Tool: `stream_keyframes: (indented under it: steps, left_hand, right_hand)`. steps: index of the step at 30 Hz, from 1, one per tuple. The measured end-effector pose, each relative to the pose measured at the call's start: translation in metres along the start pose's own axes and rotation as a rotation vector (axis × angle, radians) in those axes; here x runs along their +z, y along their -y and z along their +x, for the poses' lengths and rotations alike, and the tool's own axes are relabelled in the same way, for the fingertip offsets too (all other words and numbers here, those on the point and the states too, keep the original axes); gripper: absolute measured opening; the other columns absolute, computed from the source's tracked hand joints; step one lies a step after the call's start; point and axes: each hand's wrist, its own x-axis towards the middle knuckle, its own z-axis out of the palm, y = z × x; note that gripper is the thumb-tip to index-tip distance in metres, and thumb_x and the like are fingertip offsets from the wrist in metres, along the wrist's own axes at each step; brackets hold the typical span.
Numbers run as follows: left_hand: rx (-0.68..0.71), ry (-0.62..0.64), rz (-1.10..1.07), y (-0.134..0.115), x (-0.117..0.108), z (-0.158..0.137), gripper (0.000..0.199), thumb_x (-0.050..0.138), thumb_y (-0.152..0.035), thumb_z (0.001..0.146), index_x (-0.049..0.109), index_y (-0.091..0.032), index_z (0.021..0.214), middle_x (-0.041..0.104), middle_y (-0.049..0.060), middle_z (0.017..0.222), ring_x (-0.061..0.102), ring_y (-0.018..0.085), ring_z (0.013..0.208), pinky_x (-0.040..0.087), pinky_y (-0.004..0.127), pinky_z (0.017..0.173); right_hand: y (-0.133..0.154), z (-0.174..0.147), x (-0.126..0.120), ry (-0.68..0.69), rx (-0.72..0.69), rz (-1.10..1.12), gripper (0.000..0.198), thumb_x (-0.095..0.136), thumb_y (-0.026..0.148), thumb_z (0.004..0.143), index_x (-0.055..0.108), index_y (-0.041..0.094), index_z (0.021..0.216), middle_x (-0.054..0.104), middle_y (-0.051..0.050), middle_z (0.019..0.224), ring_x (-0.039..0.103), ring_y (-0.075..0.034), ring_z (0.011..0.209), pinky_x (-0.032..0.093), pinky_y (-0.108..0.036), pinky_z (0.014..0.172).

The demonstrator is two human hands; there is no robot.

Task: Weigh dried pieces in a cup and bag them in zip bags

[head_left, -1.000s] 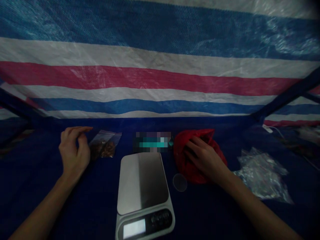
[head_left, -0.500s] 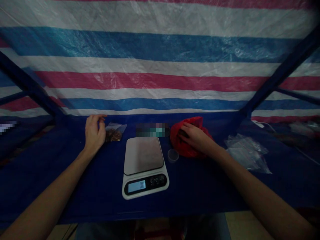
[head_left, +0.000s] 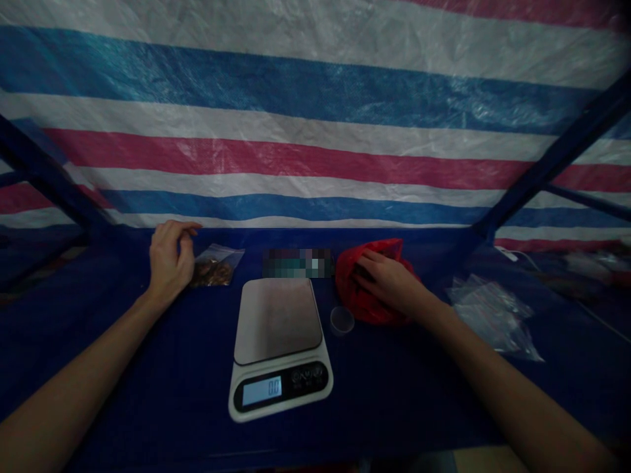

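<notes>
My left hand [head_left: 171, 257] rests at the left, its fingers bent but apart from the thumb, with nothing visible between them. Beside it lies a clear zip bag [head_left: 215, 268] holding small brownish metallic-looking pieces. My right hand [head_left: 387, 279] reaches into the mouth of a red plastic bag [head_left: 359, 306]. Its fingers curl together inside, and their tips and whatever they grasp are hidden by the bag and the dark. Between my hands stands a white digital scale [head_left: 280, 322] with a bare plate, its display reading 0.0. A small clear round cup [head_left: 342, 320] sits between scale and red bag.
A pile of clear zip bags [head_left: 493, 315] lies to the right. Behind the scale is a blurred-out dark object [head_left: 298, 263]. Blue frame bars [head_left: 557, 154] slope up on both sides, and a striped plastic sheet [head_left: 296, 157] hangs behind the blue tabletop [head_left: 394, 394].
The camera view has tilted and shifted slightly, so the scale appears lower and nearer. My right hand stays in the red bag, and my left hand stays beside the zip bag.
</notes>
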Motion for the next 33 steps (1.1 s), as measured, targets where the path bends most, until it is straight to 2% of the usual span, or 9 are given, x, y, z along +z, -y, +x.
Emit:
stream_keyframes:
  steps: [11,22,29,33]
  left_hand:
    - [-0.030,0.045,-0.002,-0.0005,0.0010,0.0005,0.034,0.035,-0.028,0.105,0.068,-0.021,0.108,0.065,0.006,0.096,0.061,0.025,0.102,0.046,0.049,0.100]
    - [-0.018,0.042,-0.044,-0.0002,0.0024,0.0014,0.033,0.035,-0.030,0.104,0.068,-0.025,0.104,0.066,0.008,0.093,0.063,0.029,0.099,0.048,0.051,0.097]
    - [-0.037,0.028,-0.077,0.0007,-0.0001,0.0018,0.030,0.038,-0.029,0.103,0.068,-0.027,0.103,0.068,0.009,0.094,0.064,0.030,0.099,0.049,0.052,0.097]
    - [-0.085,0.024,-0.094,-0.0021,-0.0002,0.0026,0.031,0.038,-0.028,0.101,0.068,-0.025,0.103,0.068,0.009,0.093,0.064,0.030,0.098,0.050,0.050,0.097]
  right_hand:
    - [0.0026,-0.0003,-0.0062,0.015,0.003,-0.041,0.016,0.056,0.018,0.105,0.070,0.018,0.112,0.074,-0.012,0.117,0.074,-0.026,0.098,0.056,-0.033,0.074]
    - [0.0010,-0.0003,-0.0052,0.051,0.034,0.026,0.014,0.059,0.015,0.102,0.069,0.016,0.112,0.072,-0.013,0.119,0.074,-0.028,0.101,0.060,-0.039,0.085]
    - [0.0029,-0.0022,-0.0055,0.003,0.004,0.048,0.014,0.063,0.016,0.101,0.069,0.017,0.113,0.070,-0.014,0.122,0.072,-0.029,0.110,0.060,-0.042,0.094]
    - [-0.0037,-0.0012,-0.0028,-0.004,-0.002,0.012,0.013,0.061,0.019,0.102,0.070,0.017,0.111,0.073,-0.013,0.117,0.073,-0.028,0.105,0.060,-0.041,0.091]
